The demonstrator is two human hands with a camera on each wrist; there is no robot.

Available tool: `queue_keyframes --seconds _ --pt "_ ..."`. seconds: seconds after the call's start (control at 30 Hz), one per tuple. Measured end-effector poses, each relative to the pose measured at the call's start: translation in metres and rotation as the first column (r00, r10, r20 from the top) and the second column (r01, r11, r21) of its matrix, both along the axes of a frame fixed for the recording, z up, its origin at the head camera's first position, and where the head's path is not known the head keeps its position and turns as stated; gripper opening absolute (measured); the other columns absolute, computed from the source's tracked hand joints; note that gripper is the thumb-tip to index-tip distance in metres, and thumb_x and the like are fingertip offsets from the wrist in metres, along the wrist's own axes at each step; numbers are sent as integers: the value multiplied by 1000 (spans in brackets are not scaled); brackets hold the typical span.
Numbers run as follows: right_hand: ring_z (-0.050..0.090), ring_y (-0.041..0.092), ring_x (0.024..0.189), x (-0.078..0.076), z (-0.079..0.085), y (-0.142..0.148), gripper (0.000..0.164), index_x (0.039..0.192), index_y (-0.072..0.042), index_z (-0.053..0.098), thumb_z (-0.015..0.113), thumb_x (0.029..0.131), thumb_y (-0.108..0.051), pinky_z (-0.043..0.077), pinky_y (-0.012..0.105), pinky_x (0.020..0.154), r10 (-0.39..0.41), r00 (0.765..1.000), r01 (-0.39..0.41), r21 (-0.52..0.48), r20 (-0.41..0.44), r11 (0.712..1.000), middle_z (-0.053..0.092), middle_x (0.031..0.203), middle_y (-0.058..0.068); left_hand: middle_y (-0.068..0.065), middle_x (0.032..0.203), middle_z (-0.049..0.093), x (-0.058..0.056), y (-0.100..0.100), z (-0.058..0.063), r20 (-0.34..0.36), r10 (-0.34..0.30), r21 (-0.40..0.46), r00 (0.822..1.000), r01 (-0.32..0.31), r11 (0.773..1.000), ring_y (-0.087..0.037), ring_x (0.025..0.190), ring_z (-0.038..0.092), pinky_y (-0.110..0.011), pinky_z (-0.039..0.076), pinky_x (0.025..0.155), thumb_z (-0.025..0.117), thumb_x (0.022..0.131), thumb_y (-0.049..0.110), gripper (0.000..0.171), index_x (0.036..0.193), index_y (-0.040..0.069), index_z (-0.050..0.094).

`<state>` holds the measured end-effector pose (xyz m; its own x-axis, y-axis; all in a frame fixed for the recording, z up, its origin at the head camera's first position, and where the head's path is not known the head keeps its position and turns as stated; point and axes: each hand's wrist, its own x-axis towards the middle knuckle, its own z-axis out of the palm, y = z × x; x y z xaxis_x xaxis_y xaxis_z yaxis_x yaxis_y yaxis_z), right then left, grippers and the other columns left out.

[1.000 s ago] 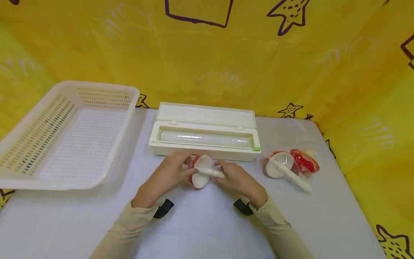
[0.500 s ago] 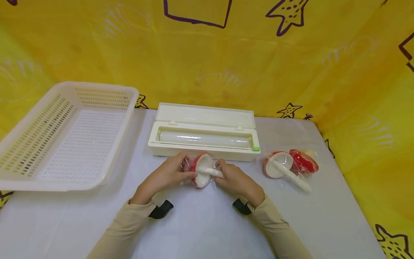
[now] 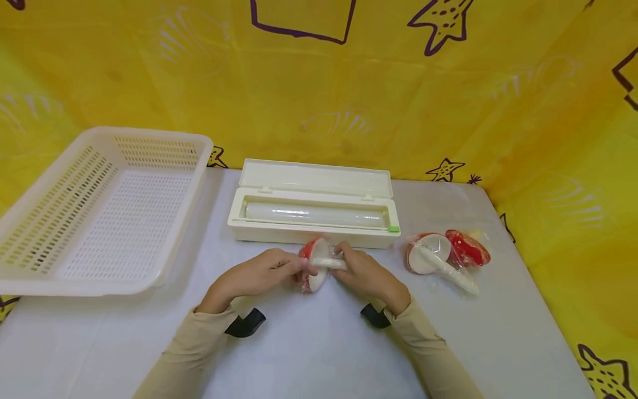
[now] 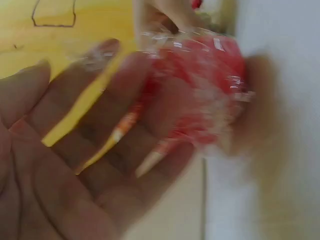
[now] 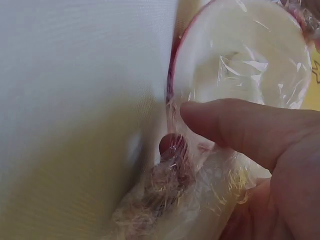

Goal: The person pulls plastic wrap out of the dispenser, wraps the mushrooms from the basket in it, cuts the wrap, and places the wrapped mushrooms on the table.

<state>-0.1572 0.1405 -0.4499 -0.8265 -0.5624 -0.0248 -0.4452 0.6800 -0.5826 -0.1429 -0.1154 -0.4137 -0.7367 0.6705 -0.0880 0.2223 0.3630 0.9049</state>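
A toy mushroom (image 3: 320, 278) with a red cap and white stem is wrapped in clear film, tilted in front of the long box. My right hand (image 3: 368, 276) holds it by the stem; the right wrist view shows the thumb (image 5: 235, 125) over the film near the white underside (image 5: 240, 55). My left hand (image 3: 261, 272) is at the cap's left side, its fingertips at the rim. In the left wrist view, its fingers (image 4: 115, 95) are spread and fairly straight against the film-covered red cap (image 4: 210, 75), with some blur.
Behind the hands stands an open white box (image 3: 314, 239) with a roll of cling film (image 3: 319, 214). A white slotted basket (image 3: 164, 277) stands at left. At right lie another wrapped mushroom (image 3: 430, 254) and a red wrapped piece (image 3: 467, 247). A yellow patterned cloth (image 3: 299, 83) hangs behind.
The mushroom has shifted slightly right and turned, showing its underside more edge-on. My left fingers have moved across the cap toward its near rim. The right hand stays at the stem.
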Motion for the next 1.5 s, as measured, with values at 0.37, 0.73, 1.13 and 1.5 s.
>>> queue_keyframes --seconds 0.37,0.73,1.13,1.5 --pt "50 14 77 -2 2 2 31 110 -5 47 71 91 -14 44 24 69 20 999 -19 -33 43 999 55 89 3 -6 82 60 -7 1 -23 89 178 -104 980 -169 980 -14 73 56 -26 47 69 84 79 24 73 127 2 34" --pt "53 17 86 0 18 1 49 109 -5 44 83 80 -12 48 28 77 16 997 -9 -103 74 995 56 95 8 -10 109 56 -4 4 -20 -38 113 -63 993 -115 991 -21 89 55 -30 50 75 83 77 5 94 151 21 27" --pt "58 17 96 -6 25 16 32 102 -7 58 80 79 -4 54 32 91 140 963 -122 -93 228 988 62 97 4 -15 141 43 -4 -4 -16 215 -7 71 977 -8 997 -36 126 51 -42 55 96 76 85 10 66 138 15 36" --pt "54 12 85 -6 22 18 29 94 -10 61 84 76 -10 51 23 78 174 944 -174 -27 280 984 62 88 -1 -18 132 53 -4 -1 -18 202 0 -30 979 6 1000 -30 118 56 -39 58 89 80 82 11 61 132 7 45"
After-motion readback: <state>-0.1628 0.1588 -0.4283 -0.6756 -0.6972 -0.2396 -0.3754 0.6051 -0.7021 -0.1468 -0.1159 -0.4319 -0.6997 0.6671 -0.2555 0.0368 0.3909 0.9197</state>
